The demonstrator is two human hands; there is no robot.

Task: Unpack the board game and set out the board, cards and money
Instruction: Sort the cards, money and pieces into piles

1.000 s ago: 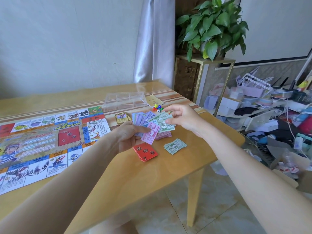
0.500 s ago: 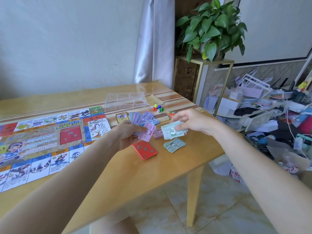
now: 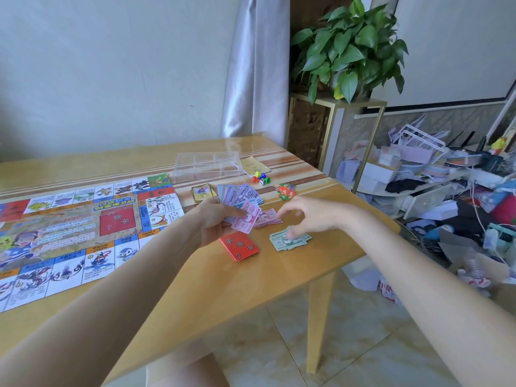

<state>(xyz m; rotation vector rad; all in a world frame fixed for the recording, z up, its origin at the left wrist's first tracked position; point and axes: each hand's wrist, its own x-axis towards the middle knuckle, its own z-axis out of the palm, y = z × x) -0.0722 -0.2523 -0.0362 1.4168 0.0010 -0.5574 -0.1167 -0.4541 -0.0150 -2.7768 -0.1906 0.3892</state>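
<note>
The board (image 3: 83, 230) runs off the frame at nine o'clock; the left hand (image 3: 215, 223) covers part of its fanned money (image 3: 240, 199); the right hand's fingertips (image 3: 290, 233) blur over the green notes (image 3: 290, 241)

Soft daylight, warped edges, perhaps slight blur.

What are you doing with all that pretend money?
A person is sorting play money at a wooden table. The left hand holds a fan of bills, pink ones in front. The right hand is open over the green pile, fingertips on it. A pink pile lies between the hands, and a red card deck sits near the left hand. The board is already unfolded on the left.
</note>
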